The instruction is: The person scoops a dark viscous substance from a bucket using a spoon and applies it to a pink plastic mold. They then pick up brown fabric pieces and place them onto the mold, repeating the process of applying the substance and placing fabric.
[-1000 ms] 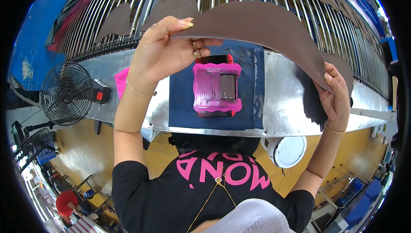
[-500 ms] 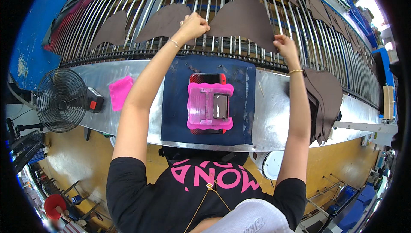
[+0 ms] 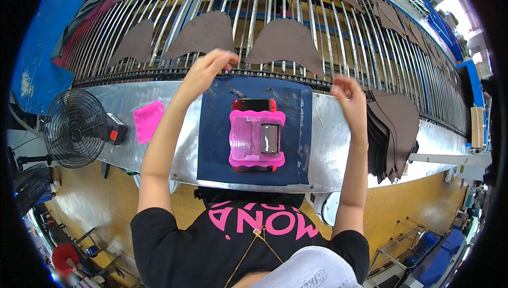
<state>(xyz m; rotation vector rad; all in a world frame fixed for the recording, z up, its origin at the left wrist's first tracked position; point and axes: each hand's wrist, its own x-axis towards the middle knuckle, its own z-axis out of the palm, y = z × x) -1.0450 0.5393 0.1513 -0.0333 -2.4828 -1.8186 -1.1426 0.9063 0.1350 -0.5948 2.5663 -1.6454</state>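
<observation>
My left hand (image 3: 209, 71) hovers over the table's far edge, fingers stretched forward and slightly blurred, with nothing in them. My right hand (image 3: 350, 95) is raised left of a stack of brown pieces (image 3: 398, 129); its fingers are loosely bent, apart and empty. Between and beyond the hands, a flat brown sheet piece (image 3: 286, 47) with a curved top lies on the metal rods, apart from both hands. To its left lie two similar pieces, a wide one (image 3: 203, 34) and a smaller one (image 3: 135, 42).
A pink scalloped holder with a dark shiny insert (image 3: 241, 139) sits over a red-and-black object on a dark blue mat (image 3: 214, 129). Left are a pink cloth-like square (image 3: 148, 121) and a black fan (image 3: 76, 128). The metal rod rack (image 3: 338, 39) spans the table's far side.
Both hands have let go of the middle brown piece and drawn back toward me. That piece now lies flat on the rods, slightly left of and nearer than before.
</observation>
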